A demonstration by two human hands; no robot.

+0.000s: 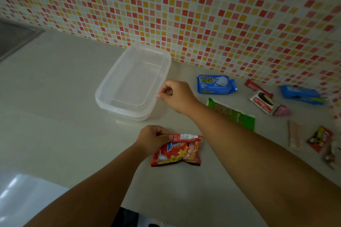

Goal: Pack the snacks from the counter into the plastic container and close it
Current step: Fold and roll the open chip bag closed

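Observation:
A clear plastic container (118,86) with its lid on sits on the counter near the tiled wall. My right hand (177,96) rests at its right rim, fingers pinched on the lid's edge. My left hand (153,139) grips the top edge of a red potato snack bag (177,153) lying on the counter in front of the container. Other snacks lie to the right: a blue wafer pack (215,84), a green packet (234,114) partly under my right forearm, a choco pie (263,103), a blue cookie pack (300,95) and a red bar (252,85).
More small wrapped snacks (321,139) and a beige sachet (295,134) lie at the far right. A steel sink (13,37) is at the far left. The counter's front edge (92,193) runs across the lower left, over a white floor.

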